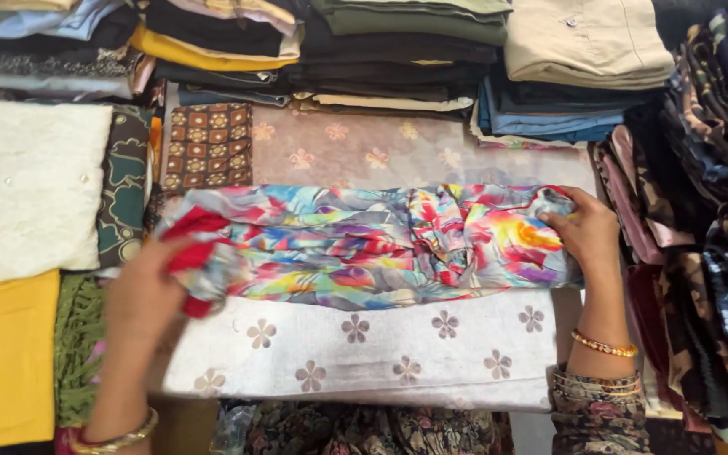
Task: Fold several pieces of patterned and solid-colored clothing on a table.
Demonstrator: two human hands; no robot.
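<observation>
Two hands hold one cloth (364, 248), a folded, many-coloured printed piece that lies across the middle of the view, on top of a pale grey fabric (355, 345) with brown flowers. The cloth looks thin and soft, probably light; it wrinkles and bunches where it is gathered, so I judge it will sag and lose its fold if it is lifted from one point only. It seems a little smooth, maybe slippery. It is not fragile. The best places to take it are the two short ends, so that the fold stays flat between them.

The left hand (149, 295) is at the left end, where red parts of the cloth are bunched. Its fingers are curled around this end and closed on it, though the hand is a little blurred. The right hand (587, 232) is at the right end, fingers bent down over the edge, pinching or pressing the cloth; I judge it is closed on it too.

Around are stacks (398, 50) of folded clothes behind, a white lace piece (27, 185) and a yellow piece (6, 354) at the left, and dark printed fabrics (709, 211) at the right.
</observation>
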